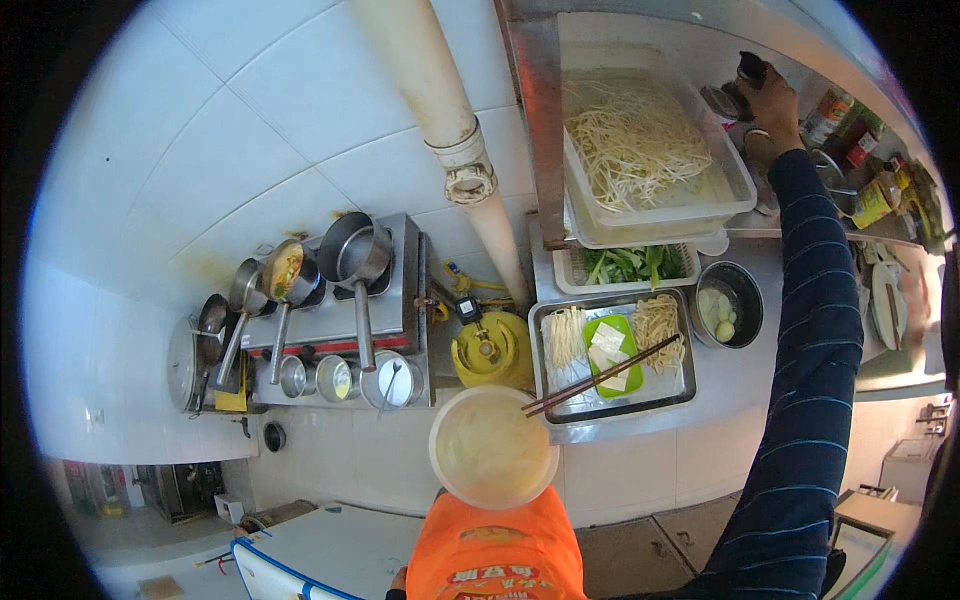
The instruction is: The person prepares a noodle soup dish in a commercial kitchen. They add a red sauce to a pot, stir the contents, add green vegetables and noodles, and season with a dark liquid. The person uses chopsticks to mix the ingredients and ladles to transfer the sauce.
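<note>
My right hand [777,107] reaches to the upper shelf at the far right and grips a dark-topped container [751,69]; its lower part is hidden by my fingers. A dark, glassy jar [721,102] is close beside those fingers. Only a sliver of my left hand [400,580] shows at the bottom edge by my orange apron [499,547], so its grip is hidden. In front of the apron is a pale round tub [442,480] with a cloudy interior; what supports it cannot be seen. Wooden chopsticks [600,376] lie across a steel tray [559,420].
A clear plastic bin [739,206] of bean sprouts stands on the shelf, with several bottles [874,202] to its right. Below are a basket [570,283] of greens and a dark pot [756,322]. Left are a gas cylinder [491,349] and several long-handled pans [358,251] on a stove.
</note>
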`<action>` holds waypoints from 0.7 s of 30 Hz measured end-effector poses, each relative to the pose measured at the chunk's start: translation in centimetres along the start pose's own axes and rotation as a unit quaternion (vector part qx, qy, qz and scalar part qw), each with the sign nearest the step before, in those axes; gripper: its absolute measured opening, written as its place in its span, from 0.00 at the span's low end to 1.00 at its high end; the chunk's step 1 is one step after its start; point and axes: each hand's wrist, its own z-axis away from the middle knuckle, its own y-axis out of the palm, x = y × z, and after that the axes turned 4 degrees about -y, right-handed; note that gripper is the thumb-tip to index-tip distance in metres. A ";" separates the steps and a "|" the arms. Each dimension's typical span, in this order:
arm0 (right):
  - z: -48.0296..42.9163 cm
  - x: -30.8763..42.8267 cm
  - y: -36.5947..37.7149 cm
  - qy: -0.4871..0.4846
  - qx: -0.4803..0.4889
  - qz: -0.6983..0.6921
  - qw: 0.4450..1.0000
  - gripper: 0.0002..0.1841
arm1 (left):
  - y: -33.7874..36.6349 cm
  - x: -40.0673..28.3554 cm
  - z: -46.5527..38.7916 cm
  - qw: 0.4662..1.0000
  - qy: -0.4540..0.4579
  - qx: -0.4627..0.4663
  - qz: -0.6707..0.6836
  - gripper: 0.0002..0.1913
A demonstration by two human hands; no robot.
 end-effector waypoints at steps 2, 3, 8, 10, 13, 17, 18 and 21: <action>0.0 0.0 -2.4 0.008 -0.076 -0.020 0.997 0.34 | -0.7 -0.4 -0.7 1.000 0.005 0.001 -0.016 0.18; 0.1 -0.1 -4.0 -0.038 -0.124 -0.008 0.991 0.34 | -1.2 -0.6 -1.0 1.000 0.008 0.000 -0.027 0.18; 3.2 0.2 -14.6 -0.055 -0.138 0.033 0.988 0.27 | -4.5 -1.4 -3.4 0.987 0.028 -0.007 -0.156 0.19; 5.5 0.9 -19.2 -0.037 -0.088 0.040 0.995 0.26 | -6.2 -1.2 -4.6 0.979 0.042 -0.003 -0.201 0.19; 11.1 3.4 -24.7 -0.055 -0.098 -0.020 0.994 0.26 | -9.5 -0.6 -7.1 0.995 0.036 0.078 0.048 0.21; 18.9 9.4 -31.6 0.022 0.017 -0.016 0.999 0.25 | -14.1 -1.0 -12.9 0.988 0.068 0.127 -0.060 0.20; 20.6 11.9 -32.8 -0.001 0.010 -0.040 0.999 0.24 | -15.6 -1.2 -14.7 0.981 0.117 0.134 -0.073 0.20; 24.2 21.8 -34.9 -0.005 0.030 -0.129 0.991 0.21 | -20.1 -2.1 -20.4 0.970 0.109 0.140 -0.166 0.21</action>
